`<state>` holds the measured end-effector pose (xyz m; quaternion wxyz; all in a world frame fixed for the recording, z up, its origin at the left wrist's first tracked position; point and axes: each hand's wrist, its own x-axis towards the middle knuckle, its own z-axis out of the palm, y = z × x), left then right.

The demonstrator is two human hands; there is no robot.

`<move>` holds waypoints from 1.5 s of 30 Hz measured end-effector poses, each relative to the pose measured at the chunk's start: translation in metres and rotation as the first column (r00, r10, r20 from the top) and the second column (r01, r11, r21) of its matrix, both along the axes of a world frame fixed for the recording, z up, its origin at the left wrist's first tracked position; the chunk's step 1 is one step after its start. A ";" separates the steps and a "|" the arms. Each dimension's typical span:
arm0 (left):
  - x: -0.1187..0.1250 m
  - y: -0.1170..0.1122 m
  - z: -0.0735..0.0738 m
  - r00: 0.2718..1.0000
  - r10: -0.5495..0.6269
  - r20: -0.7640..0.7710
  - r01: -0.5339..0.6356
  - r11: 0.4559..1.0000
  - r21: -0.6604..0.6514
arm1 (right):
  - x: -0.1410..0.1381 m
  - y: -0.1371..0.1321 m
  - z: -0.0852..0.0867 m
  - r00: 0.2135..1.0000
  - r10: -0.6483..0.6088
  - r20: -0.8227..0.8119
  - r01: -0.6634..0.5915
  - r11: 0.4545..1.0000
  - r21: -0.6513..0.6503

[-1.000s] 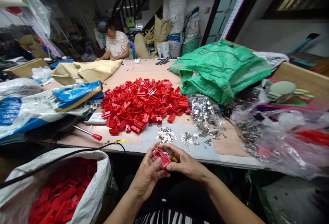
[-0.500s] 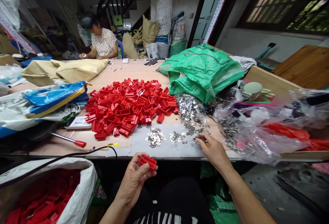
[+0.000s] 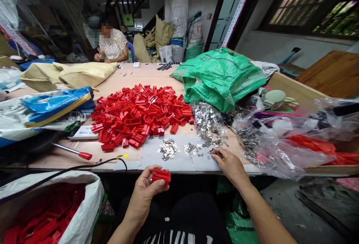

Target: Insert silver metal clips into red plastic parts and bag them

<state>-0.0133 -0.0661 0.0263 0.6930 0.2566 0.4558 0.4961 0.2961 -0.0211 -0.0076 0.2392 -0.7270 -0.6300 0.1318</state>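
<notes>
My left hand [image 3: 148,186] grips a red plastic case [image 3: 161,177], holding it just off the table's front edge with its hollow side partly showing. Over the grey sheet [image 3: 151,163], the fingertips of my right hand [image 3: 226,161] are pinched together among small metal pieces; whatever sits between them is too small to name. Left of those fingers lie two little piles of shiny metal pieces, a smaller pile [image 3: 193,149] and a larger pile [image 3: 168,149]. Behind them spreads a big heap of red plastic cases [image 3: 143,115].
A clear bag of metal pieces [image 3: 208,122] lies beside a green woven sack [image 3: 221,76]. At lower left stands a white sack [image 3: 92,199] holding red parts. A red-tipped lever [image 3: 84,156] and black cable [image 3: 103,163] are at left. A person [image 3: 112,46] sits across the table.
My right hand has shifted slightly left over the metal pieces. In my left hand the red case has tilted a little. The person opposite has raised a hand slightly.
</notes>
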 end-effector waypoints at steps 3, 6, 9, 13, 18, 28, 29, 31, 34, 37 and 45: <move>0.000 0.002 -0.002 0.998 -0.014 -0.060 0.018 0.998 0.064 | -0.001 -0.001 0.000 1.000 -0.006 -0.021 0.007 0.999 0.042; -0.001 0.004 -0.002 0.987 -0.016 -0.161 0.041 0.987 0.157 | -0.012 -0.003 0.004 0.980 0.018 -0.199 -0.012 0.999 0.036; -0.002 0.004 -0.001 0.958 0.021 -0.286 0.057 0.963 0.263 | -0.036 -0.007 0.014 0.902 0.136 -0.410 -0.150 0.989 -0.004; -0.002 0.004 0.000 0.875 0.096 -0.474 0.102 0.921 0.376 | -0.078 -0.013 0.033 0.835 0.310 -0.455 -0.323 0.945 0.051; -0.002 0.003 0.006 0.827 0.170 -0.536 0.109 0.887 0.449 | -0.117 -0.016 0.051 0.800 0.442 -0.406 -0.442 0.891 0.100; 0.000 0.003 0.003 0.755 0.285 -0.591 0.192 0.765 0.615 | -0.137 -0.014 0.047 0.730 0.638 -0.246 -0.589 0.769 0.247; 0.001 0.003 0.000 0.735 0.316 -0.600 0.209 0.737 0.643 | -0.137 -0.014 0.047 0.719 0.652 -0.239 -0.598 0.757 0.265; 0.001 0.004 -0.003 0.690 0.373 -0.620 0.244 0.686 0.685 | -0.137 -0.015 0.045 0.698 0.678 -0.230 -0.616 0.732 0.291; 0.001 0.005 -0.006 0.646 0.411 -0.644 0.279 0.657 0.700 | -0.137 -0.015 0.045 0.688 0.691 -0.222 -0.629 0.720 0.294; 0.001 0.005 -0.006 0.627 0.430 -0.650 0.297 0.640 0.709 | -0.136 -0.013 0.046 0.689 0.694 -0.209 -0.638 0.718 0.279; 0.001 0.005 -0.003 0.621 0.426 -0.658 0.291 0.653 0.699 | -0.138 -0.014 0.046 0.722 0.645 -0.250 -0.608 0.764 0.217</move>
